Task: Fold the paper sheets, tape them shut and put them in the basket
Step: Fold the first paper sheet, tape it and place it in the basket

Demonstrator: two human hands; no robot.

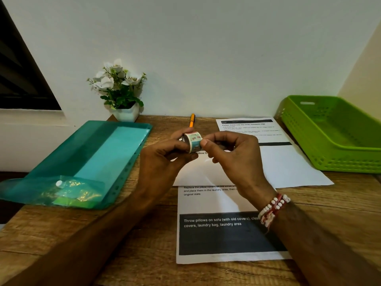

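Our left grip curls round the tape roll, and our right grip pinches its near edge. Below them a part-folded paper sheet lies on the surface, a second sheet behind it. The green basket sits at the far right.

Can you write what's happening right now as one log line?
left hand: holds tape roll | right hand: pinches roll's edge | paper sheets: on table

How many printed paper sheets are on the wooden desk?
2. One white printed sheet lies at the near centre; a second sheet lies far right beside the green plastic basket. The teal plastic folder may hide more.
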